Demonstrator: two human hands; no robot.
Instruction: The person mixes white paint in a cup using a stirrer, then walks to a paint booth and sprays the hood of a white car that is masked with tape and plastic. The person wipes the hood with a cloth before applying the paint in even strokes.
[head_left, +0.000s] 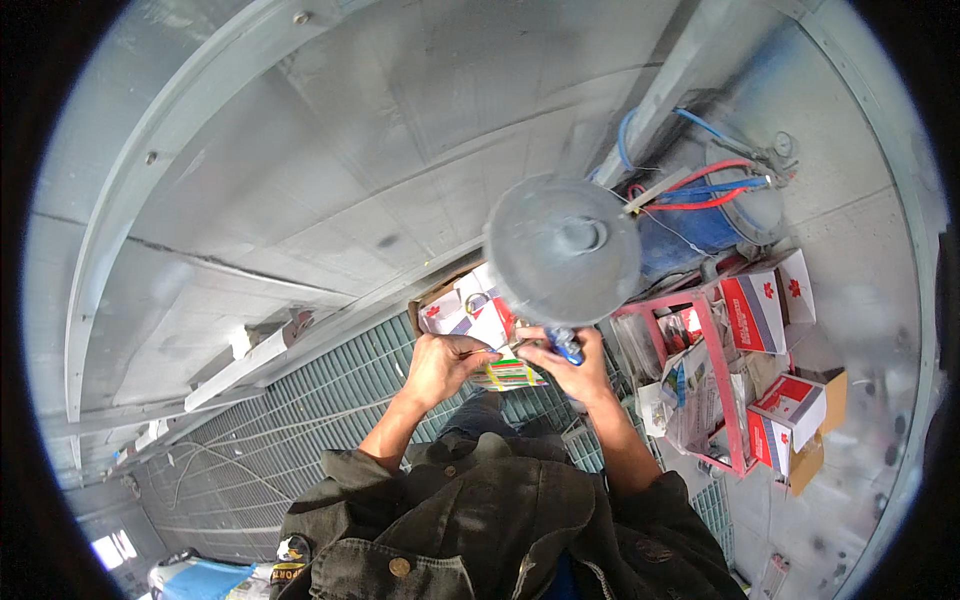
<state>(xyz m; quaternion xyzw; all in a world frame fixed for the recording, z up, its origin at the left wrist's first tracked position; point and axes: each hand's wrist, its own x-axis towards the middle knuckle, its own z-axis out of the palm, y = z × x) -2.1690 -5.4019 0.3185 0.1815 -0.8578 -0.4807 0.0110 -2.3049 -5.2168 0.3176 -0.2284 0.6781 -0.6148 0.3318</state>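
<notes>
One striped pack (516,375) was seen between the left hand (441,367), its grip unclear, and the right hand (578,367), closed around one blue tool (567,346). Beyond, one carton (448,312) was part-blocked by one grey disc (560,265); rightward, two red-and-white boxes (752,312) were seen.

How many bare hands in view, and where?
2. The left hand is just left of the striped package; the right hand, at its right, holds a blue tool. Some fingers are partly hidden.

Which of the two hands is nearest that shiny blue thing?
The right hand: the blue part overlaps it in this view; the left hand lies clearly apart.
</notes>
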